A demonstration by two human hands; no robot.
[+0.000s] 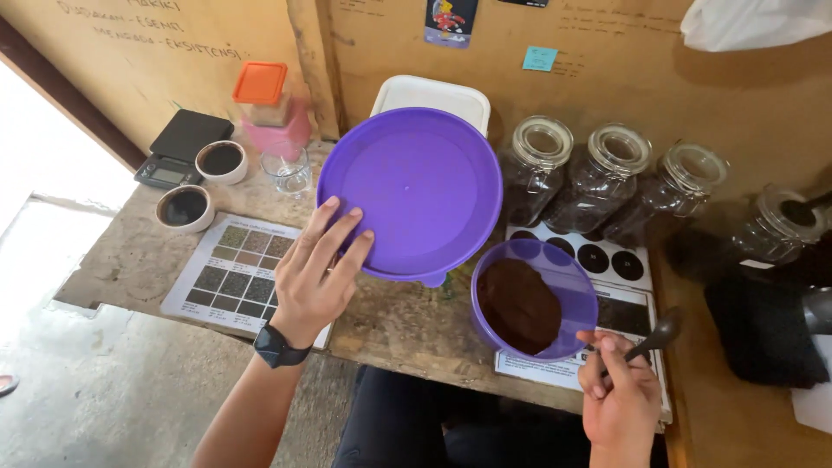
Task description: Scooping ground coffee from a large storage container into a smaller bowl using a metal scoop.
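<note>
Left hand (314, 276) gripping purple lid (409, 192) by its lower-left rim, lid tilted up, up-left of bowl (535, 301). Right hand (620, 392) pinching spoon (655, 336) just right of bowl, handle running up-right. Bowl of dark grounds on bench (407, 325), nearer right hand.

Worn wooden table (130, 251), plywood wall (624, 78), concrete floor (104, 390), daylight from left.

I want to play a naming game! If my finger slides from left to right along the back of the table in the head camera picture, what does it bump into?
Black scale → white cup of dark powder → clear glass → purple lid held by the left hand → three glass jars.
</note>
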